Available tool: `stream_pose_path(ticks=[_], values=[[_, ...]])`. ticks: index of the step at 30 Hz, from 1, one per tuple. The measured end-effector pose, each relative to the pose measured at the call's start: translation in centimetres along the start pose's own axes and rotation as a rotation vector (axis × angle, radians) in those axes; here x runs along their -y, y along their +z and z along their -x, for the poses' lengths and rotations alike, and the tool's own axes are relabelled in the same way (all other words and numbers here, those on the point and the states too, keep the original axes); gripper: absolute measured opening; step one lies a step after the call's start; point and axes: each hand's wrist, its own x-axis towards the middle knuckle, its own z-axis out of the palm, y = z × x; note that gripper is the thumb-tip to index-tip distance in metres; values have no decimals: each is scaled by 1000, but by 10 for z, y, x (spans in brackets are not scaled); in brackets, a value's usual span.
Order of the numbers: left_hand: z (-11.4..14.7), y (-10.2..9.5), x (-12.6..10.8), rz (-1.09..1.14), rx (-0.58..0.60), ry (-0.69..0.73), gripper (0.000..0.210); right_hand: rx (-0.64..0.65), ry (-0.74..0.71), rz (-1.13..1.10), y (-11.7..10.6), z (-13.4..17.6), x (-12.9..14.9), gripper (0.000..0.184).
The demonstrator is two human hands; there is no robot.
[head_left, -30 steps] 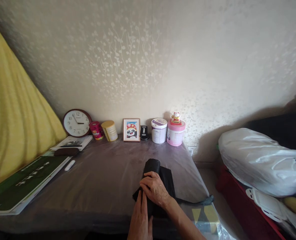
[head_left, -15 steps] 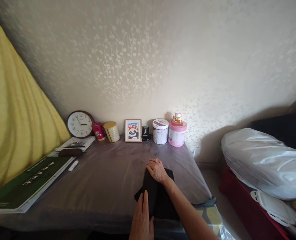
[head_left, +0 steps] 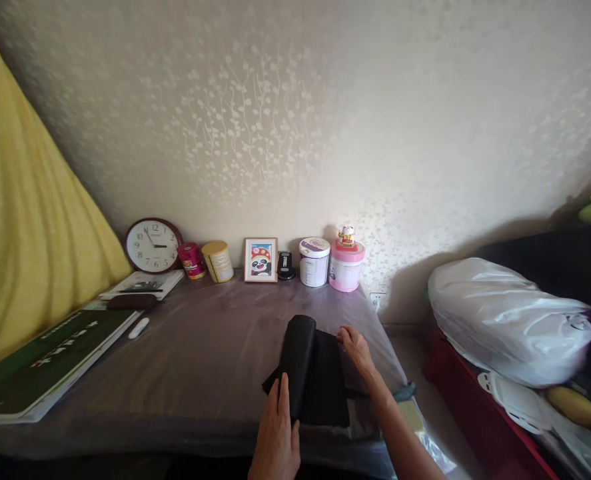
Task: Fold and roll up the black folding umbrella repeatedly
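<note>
A black folded cloth (head_left: 325, 390) lies near the front edge of the covered table, with a thick rounded fold along its left side. My left hand (head_left: 278, 427) rests against the lower left of that fold, fingers stretched out and together. At the upper right corner of the cloth, my right hand (head_left: 354, 347) is closed in a pinch on its edge. What exact kind of article the cloth is cannot be made out.
Along the wall stand a clock (head_left: 154, 245), a red can (head_left: 191, 261), a yellow can (head_left: 218, 262), a framed panda picture (head_left: 260, 260) and two tubs (head_left: 314, 263). A green book (head_left: 50, 360) lies left. A white plastic bag (head_left: 505, 320) sits right, beyond the table edge.
My right hand has moved from on top of the fold to the right, onto the cloth's corner, uncovering the fold. My left hand stays against the cloth. The view has shifted slightly.
</note>
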Motion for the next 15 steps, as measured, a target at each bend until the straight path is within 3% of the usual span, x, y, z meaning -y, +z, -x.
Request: stream_pose_path(ticks=[5, 15], values=[[1, 0, -2, 6, -63, 22, 63, 49, 76, -95, -1, 27, -6, 31], [1, 2, -2, -32, -77, 39, 61, 19, -51, 66, 8, 49, 13, 39]])
